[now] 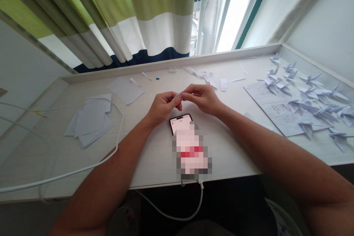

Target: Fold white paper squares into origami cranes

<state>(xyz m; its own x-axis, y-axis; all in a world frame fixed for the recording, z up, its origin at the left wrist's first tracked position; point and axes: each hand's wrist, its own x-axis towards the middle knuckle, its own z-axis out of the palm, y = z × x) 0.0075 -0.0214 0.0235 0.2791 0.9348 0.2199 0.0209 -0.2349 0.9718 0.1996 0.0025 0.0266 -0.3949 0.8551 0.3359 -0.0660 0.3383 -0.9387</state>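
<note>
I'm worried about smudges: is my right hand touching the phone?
No, the right hand pinches a small paper piece beyond the phone.

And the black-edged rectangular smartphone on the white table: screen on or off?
On. The smartphone glows pale pink, with dark text near its top and a red band.

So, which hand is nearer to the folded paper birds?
Right. The right hand is some way left of the folded paper birds, not touching them; the left hand is farther left, on the other side of the right hand.
</note>
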